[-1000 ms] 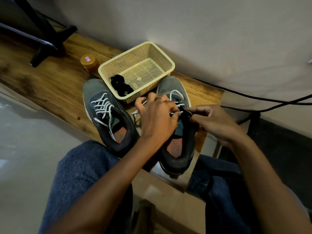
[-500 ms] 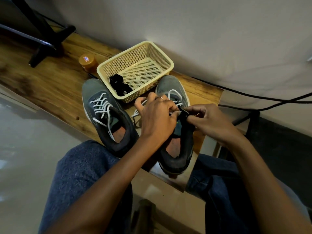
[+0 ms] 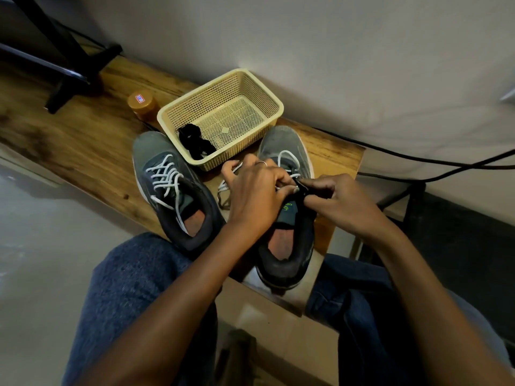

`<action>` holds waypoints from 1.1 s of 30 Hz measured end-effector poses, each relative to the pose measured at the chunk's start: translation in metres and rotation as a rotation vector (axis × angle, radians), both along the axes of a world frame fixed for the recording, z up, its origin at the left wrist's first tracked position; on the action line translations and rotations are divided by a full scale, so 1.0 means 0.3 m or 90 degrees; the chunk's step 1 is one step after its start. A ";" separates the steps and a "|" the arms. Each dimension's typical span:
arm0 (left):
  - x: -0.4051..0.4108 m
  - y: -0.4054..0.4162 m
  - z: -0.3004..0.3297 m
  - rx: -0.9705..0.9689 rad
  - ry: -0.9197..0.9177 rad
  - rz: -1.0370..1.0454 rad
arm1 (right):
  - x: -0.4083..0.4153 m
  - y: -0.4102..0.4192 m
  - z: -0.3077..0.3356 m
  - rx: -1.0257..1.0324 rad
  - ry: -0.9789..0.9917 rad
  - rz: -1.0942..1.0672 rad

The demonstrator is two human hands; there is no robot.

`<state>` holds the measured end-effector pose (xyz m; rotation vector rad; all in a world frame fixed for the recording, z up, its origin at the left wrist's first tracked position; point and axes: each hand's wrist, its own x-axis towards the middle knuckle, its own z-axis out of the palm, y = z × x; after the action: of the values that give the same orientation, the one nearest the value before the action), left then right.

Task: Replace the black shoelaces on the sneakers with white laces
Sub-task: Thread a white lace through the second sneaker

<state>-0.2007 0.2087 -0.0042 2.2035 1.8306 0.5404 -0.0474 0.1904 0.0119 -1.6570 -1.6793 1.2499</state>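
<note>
Dim, soft light; wide-angle bending and darkening at edges

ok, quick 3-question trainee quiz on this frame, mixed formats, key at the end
1. True or false: the left sneaker already carries a white lace.
2. Multiple choice: where does the black bundle lie? A) on the wooden bench B) inside the yellow basket C) in the right sneaker
3. Fill in: both the left hand and the right hand work on the ____ sneaker.

Key: 1 true; 2 B; 3 right
</note>
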 end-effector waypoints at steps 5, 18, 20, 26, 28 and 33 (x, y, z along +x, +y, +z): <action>-0.003 0.010 0.016 -0.035 0.043 -0.024 | -0.001 0.006 0.001 -0.049 0.065 -0.076; -0.016 0.019 -0.002 -0.010 -0.021 0.000 | -0.010 0.007 -0.002 -0.049 0.087 -0.079; -0.009 0.013 -0.008 0.001 -0.011 0.005 | -0.012 0.006 -0.007 -0.047 0.076 -0.081; 0.012 -0.001 -0.015 0.038 -0.002 0.028 | -0.009 0.012 -0.002 -0.095 0.156 -0.164; 0.013 -0.003 -0.015 0.041 -0.020 0.032 | -0.014 0.017 -0.004 -0.123 0.185 -0.233; 0.006 -0.001 -0.004 0.019 -0.020 0.017 | -0.031 0.031 -0.002 -0.124 0.129 -0.243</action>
<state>-0.1989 0.2085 -0.0055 2.1796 1.8507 0.6071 -0.0568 0.1997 0.0111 -1.7879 -1.0863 1.3636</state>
